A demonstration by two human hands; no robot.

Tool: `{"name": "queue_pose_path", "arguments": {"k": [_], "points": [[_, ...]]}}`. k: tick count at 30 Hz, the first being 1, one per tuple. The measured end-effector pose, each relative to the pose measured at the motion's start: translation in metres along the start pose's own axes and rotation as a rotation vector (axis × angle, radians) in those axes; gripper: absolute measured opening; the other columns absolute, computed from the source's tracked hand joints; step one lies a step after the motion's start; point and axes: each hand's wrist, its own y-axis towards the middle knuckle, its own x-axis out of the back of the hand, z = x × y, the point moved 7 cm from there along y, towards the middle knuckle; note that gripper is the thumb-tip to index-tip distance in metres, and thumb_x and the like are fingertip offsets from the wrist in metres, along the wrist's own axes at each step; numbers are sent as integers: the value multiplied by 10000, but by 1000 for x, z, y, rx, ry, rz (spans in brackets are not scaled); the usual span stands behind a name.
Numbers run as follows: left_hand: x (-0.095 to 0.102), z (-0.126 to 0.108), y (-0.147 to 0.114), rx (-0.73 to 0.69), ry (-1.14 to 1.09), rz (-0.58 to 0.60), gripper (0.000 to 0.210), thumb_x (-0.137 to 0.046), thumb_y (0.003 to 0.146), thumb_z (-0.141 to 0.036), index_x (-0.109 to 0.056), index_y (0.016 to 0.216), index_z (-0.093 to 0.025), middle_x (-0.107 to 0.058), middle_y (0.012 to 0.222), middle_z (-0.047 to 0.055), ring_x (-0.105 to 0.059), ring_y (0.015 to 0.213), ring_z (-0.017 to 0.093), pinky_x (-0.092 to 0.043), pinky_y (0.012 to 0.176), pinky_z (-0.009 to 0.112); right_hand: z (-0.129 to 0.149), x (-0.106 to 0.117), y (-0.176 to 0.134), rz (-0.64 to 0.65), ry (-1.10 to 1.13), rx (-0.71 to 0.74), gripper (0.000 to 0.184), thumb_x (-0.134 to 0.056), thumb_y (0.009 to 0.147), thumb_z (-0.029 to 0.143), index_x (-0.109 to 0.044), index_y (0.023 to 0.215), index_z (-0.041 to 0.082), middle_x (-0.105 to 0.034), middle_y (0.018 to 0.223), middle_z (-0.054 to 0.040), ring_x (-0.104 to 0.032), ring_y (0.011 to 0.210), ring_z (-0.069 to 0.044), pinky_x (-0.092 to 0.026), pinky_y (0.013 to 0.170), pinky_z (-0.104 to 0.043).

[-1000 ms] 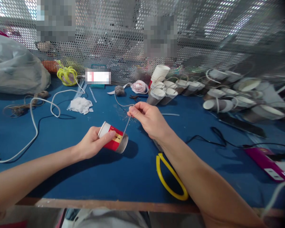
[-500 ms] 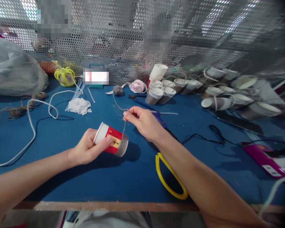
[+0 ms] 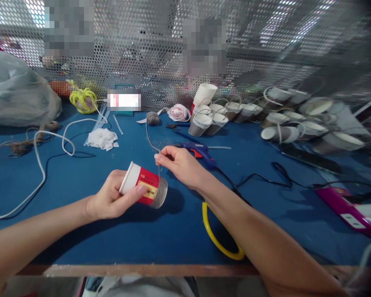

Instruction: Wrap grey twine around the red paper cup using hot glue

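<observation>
Above the bench's (image 3: 126, 243) near half, the left hand (image 3: 111, 198) is gripping a red-and-white paper cup (image 3: 146, 176), which is tilting with its rim toward the left edge. Gray yarn (image 3: 149, 138) is wrapping around its base end. The right hand (image 3: 181, 166) is pinching that yarn at the fingertips, just beyond the cup. A blue glue gun (image 3: 205, 155) is lying near the right hand, partly hidden. A yarn ball (image 3: 153, 119) is sitting toward the far edge; wrapped cups (image 3: 282, 135) are crowding the far right corner.
</observation>
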Motion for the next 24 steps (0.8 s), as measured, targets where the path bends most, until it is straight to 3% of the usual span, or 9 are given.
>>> {"name": "queue_pose_path", "arguments": {"k": [5, 16, 24], "points": [[-1, -4, 1, -36, 11, 13, 312, -466, 784, -110, -371, 490, -160, -358, 433, -49, -310, 410, 52, -251, 409, 199, 2, -5, 0, 44, -13, -15, 242, -475, 797, 351, -537, 665, 158, -596, 667, -18, -500, 604, -120, -361, 566, -245], [2, -7, 2, -61, 6, -29, 324, -473, 776, -116, -368, 473, -162, -358, 421, -46, -312, 407, 57, -257, 408, 196, 2, -14, -3, 107, -9, -58, 220, -488, 788, 328, -521, 652, 158, -541, 601, 19, -410, 519, -84, -309, 496, -221], [2, 16, -3, 227, -87, -59, 383, -440, 839, -312, -523, 513, -130, -432, 435, -20, -304, 392, 53, -267, 371, 185, -4, -21, -1, 124, 53, -84, 232, -488, 774, 349, -511, 636, 163, -451, 540, 46, -363, 493, -81, -282, 465, -218]]}}
